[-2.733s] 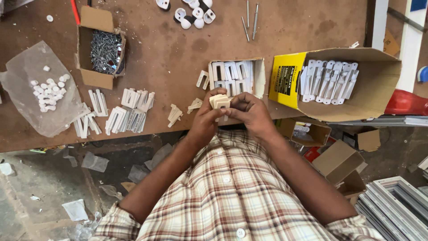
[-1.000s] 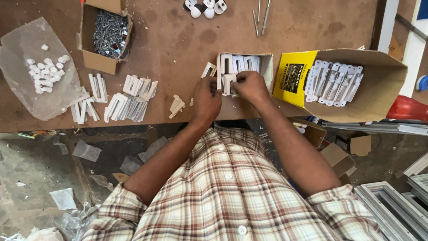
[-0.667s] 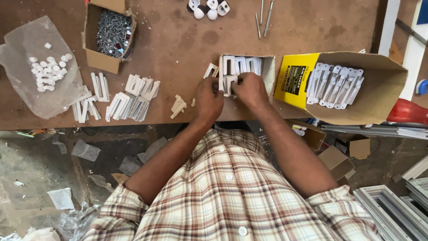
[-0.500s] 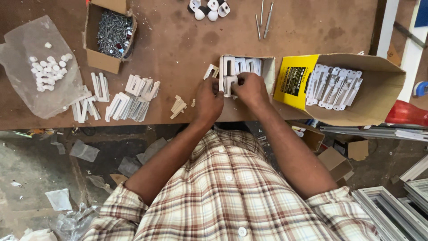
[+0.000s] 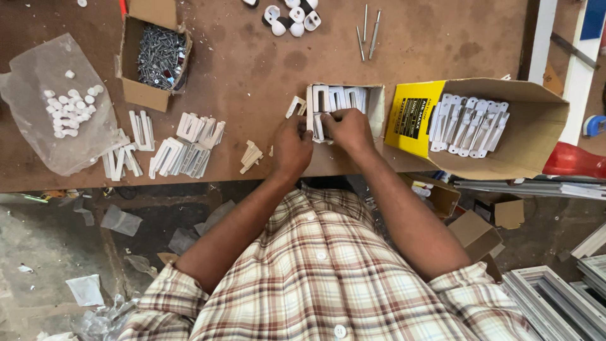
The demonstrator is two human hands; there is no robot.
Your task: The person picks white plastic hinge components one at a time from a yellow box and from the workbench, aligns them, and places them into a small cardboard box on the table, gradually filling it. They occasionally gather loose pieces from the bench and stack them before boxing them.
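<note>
Your left hand [image 5: 292, 146] and right hand [image 5: 346, 128] meet at the near edge of the small open box [image 5: 376, 107] of white plastic brackets [image 5: 338, 98], mid-table. Fingers of both curl together on a bracket at the box's front; exact pinch unclear. Screw box [image 5: 153, 55] far left, yellow carton [image 5: 505, 129] right.

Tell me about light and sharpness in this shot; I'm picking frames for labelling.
Head view: even daylight, soft shadows, no harsh glare on the brown table. The left hand, right hand and small box of white parts look sharp; the floor litter is dimmer.
</note>
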